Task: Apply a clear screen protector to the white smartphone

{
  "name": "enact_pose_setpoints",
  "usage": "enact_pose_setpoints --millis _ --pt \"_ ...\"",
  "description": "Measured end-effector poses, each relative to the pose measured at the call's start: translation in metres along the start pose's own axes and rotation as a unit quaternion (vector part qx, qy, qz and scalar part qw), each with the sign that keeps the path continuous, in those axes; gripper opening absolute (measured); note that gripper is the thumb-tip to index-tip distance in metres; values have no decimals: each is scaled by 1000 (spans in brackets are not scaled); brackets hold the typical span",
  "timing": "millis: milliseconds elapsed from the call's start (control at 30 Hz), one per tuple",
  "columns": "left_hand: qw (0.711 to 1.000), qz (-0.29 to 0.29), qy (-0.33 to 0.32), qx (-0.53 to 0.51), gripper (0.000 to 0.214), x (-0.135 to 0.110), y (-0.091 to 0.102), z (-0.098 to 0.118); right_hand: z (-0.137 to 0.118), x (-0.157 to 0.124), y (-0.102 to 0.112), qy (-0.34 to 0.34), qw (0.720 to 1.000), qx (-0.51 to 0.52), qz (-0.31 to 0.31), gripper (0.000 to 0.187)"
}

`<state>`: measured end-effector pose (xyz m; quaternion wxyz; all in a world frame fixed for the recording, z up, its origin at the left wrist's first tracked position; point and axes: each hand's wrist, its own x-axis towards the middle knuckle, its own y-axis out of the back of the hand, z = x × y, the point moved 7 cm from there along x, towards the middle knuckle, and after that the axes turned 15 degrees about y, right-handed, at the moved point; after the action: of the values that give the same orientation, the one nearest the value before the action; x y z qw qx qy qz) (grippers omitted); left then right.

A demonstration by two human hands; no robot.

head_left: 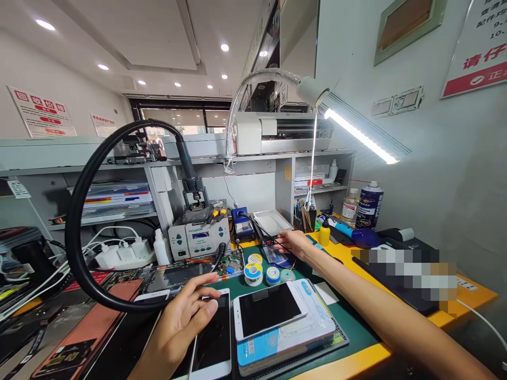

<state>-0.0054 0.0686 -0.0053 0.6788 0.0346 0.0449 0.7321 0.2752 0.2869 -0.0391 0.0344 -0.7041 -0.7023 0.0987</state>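
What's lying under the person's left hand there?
A white-framed device with a dark screen shows beneath the left hand, its right edge in plain view. Another dark screen shows to the hand's left. Whatever the hand itself covers can't be seen.

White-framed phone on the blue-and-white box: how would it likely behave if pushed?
The white-framed phone looks like a flat slab, so probably stiff. Its smooth dark screen may be slippery and fragile. Lying flat on the box, it would likely slide rather than roll.
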Motion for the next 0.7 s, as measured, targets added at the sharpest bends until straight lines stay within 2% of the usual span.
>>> enact_pose_setpoints --millis 467,700 --pt "1000 -4 6 4 67 2 1 -6 -1 -4 4 31 999 24 11 38" --pt "1000 -7 14 11 68 0 -1 -4 1 -3 6 34 999 -2 -1 37"
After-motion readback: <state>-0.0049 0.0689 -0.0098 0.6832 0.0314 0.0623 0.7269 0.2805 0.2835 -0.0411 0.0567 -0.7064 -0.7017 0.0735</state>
